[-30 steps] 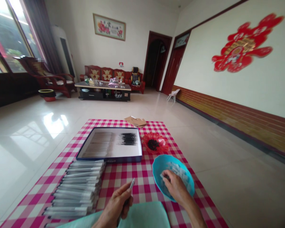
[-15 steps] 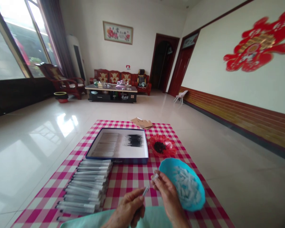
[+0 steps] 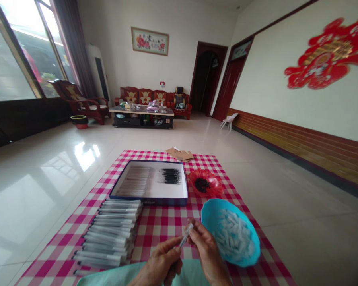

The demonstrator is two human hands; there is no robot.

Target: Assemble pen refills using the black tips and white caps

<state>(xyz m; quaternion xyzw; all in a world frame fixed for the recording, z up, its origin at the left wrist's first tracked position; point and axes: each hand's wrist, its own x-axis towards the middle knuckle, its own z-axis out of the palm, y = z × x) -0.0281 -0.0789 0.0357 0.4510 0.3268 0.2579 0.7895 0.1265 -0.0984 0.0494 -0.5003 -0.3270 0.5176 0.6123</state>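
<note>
My left hand (image 3: 164, 257) is closed around a slim pen (image 3: 183, 241), its end pointing up and to the right. Pinched in the fingers of my right hand (image 3: 205, 245) is a small clear pen cap (image 3: 190, 228), which meets the pen's end; how far it sits over it I cannot tell. Beside the right hand, a turquoise bowl (image 3: 208, 210) holds many whitish caps (image 3: 235, 234). To the left lies a stack of pale pens (image 3: 110, 232) with dark ends.
Behind the pens is a shallow box (image 3: 164, 201) with clear tubes (image 3: 134, 180) and black-tipped thin pieces (image 3: 170, 176). A red petal-shaped bowl (image 3: 216, 186) holds small black parts (image 3: 202, 184). Cardboard pieces (image 3: 181, 155) lie at the far edge of the checked tablecloth (image 3: 158, 222).
My right hand has moved slightly left and down, bringing the cap from apart to meeting the pen's end. My left hand stays nearly in place. The view has shifted slightly.
</note>
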